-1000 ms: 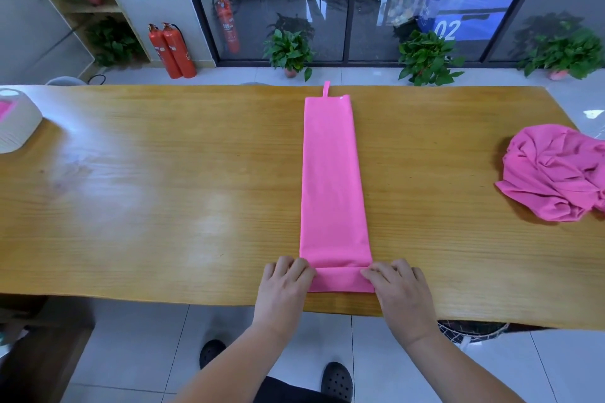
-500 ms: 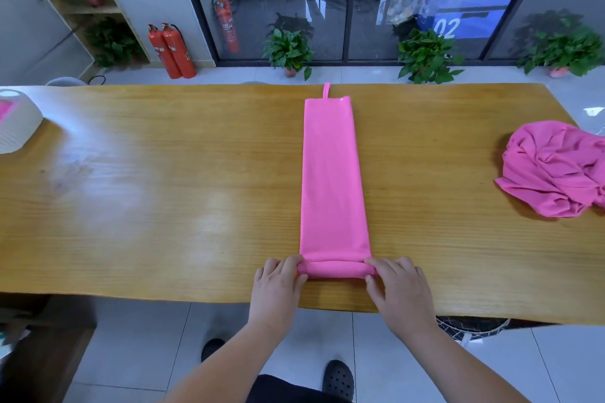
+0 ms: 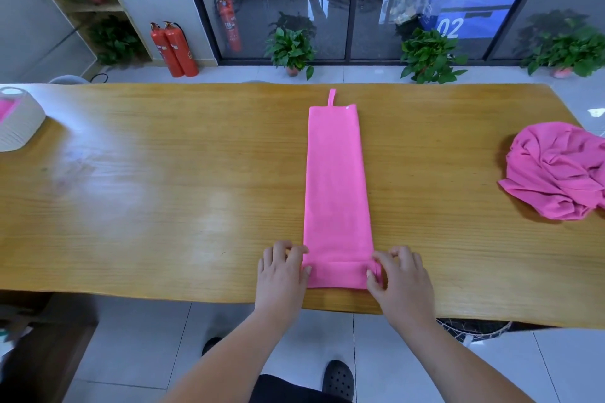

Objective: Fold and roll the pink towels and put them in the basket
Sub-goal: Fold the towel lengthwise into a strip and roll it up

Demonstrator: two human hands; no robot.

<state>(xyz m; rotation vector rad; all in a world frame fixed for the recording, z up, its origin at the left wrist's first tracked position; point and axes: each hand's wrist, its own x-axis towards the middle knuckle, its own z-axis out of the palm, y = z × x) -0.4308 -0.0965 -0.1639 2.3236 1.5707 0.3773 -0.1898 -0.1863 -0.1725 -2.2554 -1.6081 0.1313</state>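
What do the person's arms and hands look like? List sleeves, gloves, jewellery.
Left arm and right arm: bare, no sleeves in view. Left hand and right hand: no gloves, rings, watch or bands visible.

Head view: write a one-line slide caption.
Left hand and right hand pinch the near end of a folded pink towel.

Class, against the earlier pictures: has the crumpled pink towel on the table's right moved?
No. The crumpled pink towel still lies at the right end of the wooden table.
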